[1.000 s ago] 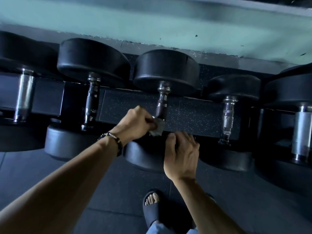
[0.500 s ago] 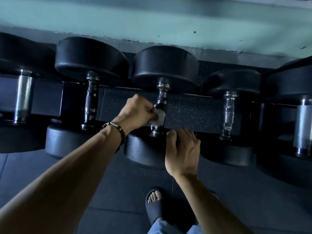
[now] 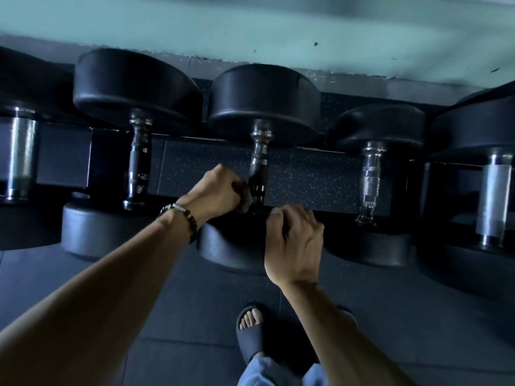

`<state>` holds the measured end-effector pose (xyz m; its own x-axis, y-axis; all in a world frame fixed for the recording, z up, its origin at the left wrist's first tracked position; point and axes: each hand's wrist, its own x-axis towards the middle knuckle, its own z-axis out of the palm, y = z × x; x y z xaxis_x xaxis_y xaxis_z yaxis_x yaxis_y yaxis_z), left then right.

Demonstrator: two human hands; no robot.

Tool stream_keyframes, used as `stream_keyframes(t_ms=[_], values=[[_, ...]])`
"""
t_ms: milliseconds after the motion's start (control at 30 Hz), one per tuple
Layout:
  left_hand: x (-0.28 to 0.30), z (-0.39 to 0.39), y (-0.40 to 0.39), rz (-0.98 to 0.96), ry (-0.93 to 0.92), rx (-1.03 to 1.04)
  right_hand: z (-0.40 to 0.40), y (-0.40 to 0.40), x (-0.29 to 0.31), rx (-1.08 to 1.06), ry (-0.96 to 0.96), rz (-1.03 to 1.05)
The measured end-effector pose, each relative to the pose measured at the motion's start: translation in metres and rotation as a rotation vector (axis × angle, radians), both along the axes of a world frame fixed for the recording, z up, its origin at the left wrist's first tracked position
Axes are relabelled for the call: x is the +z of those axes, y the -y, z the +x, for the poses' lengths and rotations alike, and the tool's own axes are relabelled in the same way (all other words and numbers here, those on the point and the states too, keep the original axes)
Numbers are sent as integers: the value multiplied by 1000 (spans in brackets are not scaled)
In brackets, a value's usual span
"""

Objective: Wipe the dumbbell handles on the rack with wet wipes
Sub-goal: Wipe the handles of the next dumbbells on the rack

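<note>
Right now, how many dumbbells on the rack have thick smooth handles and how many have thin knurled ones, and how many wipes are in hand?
Black dumbbells with thick smooth silver handles: 2
Black dumbbells with thin knurled metal handles: 3
Crumpled grey wet wipe, held in the left hand: 1
Total: 6

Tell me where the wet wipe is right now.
In the head view, the wet wipe sits centre frame, pinched in the left hand against the lower end of the middle dumbbell's handle.

Dim gym corner: pale green wall (image 3: 250, 26) with chipped grey base strip (image 3: 418, 87), dark speckled rubber floor (image 3: 418, 316) in large tiles, seams visible, lit faintly from above.
</note>
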<state>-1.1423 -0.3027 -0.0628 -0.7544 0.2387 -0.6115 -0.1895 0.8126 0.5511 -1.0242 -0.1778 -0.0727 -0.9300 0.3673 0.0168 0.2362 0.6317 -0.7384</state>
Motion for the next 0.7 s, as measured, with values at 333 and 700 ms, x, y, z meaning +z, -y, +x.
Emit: stream_keyframes(t_ms=[333, 700], values=[[-1, 8, 5, 249, 57, 181, 0, 0, 0, 10, 67, 7], [-11, -5, 13, 417, 214, 266, 1, 0, 1, 12, 66, 3]])
